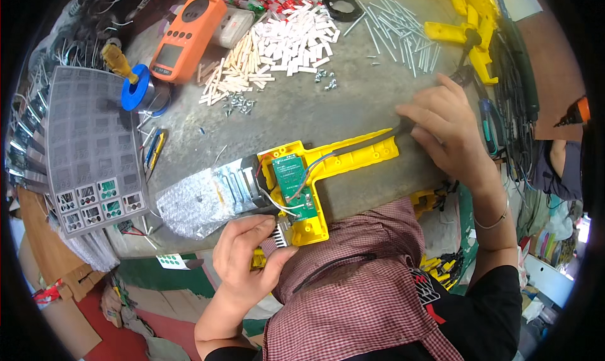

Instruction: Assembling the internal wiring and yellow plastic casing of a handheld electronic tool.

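A yellow plastic housing half (pixel 321 203) with a long handle lies open at the near edge of the table. Inside its wide part sits a green circuit board (pixel 293 178) with white, red, brown and blue wires. Joined at its left is a motor unit wrapped in bubble wrap (pixel 201 200). My left hand (pixel 242 257) is closed, thumb and forefinger pinching a silver finned heat sink (pixel 280 234) at the housing's lower left corner. A black cable (pixel 372 138) runs along the handle, and my right hand (pixel 444 125) grips it at the handle's far right end.
Behind lie piles of white sleeves (pixel 296 40), beige sleeves (pixel 236 71), long screws (pixel 403 36) and short screws (pixel 239 103). An orange meter (pixel 189 40), blue-rimmed solder spool (pixel 135 87) and grey tray (pixel 94 140) stand left. Yellow housings (pixel 469 21) lie back right.
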A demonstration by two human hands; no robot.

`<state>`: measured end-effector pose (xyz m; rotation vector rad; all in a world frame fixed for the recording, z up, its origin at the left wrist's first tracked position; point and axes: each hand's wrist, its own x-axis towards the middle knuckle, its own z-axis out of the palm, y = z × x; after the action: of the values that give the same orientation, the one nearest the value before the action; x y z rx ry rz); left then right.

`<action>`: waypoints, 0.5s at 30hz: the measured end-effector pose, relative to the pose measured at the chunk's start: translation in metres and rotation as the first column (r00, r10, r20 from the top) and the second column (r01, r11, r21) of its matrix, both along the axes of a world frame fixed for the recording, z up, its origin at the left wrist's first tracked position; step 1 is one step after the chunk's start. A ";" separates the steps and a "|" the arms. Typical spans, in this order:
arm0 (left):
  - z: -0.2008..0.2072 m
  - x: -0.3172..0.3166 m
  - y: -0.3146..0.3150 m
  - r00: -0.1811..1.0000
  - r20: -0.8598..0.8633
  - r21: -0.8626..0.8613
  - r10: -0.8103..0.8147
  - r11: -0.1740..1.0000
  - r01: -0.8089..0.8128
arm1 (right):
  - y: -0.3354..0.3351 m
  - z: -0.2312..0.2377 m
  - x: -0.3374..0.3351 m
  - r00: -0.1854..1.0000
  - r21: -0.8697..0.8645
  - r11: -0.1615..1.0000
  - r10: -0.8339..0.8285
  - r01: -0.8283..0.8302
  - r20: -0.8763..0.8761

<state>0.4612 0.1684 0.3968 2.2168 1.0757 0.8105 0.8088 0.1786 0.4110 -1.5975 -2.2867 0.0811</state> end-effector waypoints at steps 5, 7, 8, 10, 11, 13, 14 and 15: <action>0.001 -0.001 0.002 1.000 0.003 -0.002 -0.023 1.000 0.023 | 0.004 0.015 0.009 0.965 0.019 0.999 0.048 -0.045 -0.256; 0.005 -0.002 0.001 0.999 -0.026 -0.011 -0.029 1.000 0.029 | 0.005 0.010 0.008 0.960 0.022 0.991 0.132 -0.130 -0.245; 0.010 -0.001 0.000 0.994 -0.110 0.080 -0.028 0.996 0.037 | 0.002 0.008 0.004 0.960 -0.031 0.987 0.144 -0.155 -0.238; 0.016 0.004 -0.003 0.972 -0.235 0.232 -0.026 0.969 0.082 | 0.002 0.005 0.003 0.962 -0.115 0.974 0.166 -0.194 -0.215; 0.019 0.012 -0.003 0.962 -0.271 0.259 -0.037 0.959 0.110 | 0.003 0.006 0.005 0.962 -0.108 0.975 0.170 -0.196 -0.212; 0.020 0.028 -0.005 0.937 -0.348 0.295 0.011 0.950 0.098 | 0.006 0.007 0.004 0.971 -0.130 0.971 0.180 -0.201 -0.156; 0.020 0.035 -0.009 0.937 -0.349 0.300 0.026 0.950 0.085 | 0.009 0.009 0.003 0.969 -0.125 0.969 0.194 -0.214 -0.156; 0.020 0.041 -0.012 0.914 -0.406 0.291 0.025 0.951 0.103 | 0.010 0.011 0.002 0.968 -0.138 0.965 0.202 -0.222 -0.146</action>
<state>0.5020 0.1567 0.4172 2.7500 1.1472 0.5363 0.8106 0.1886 0.4224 -1.3640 -2.3880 0.4124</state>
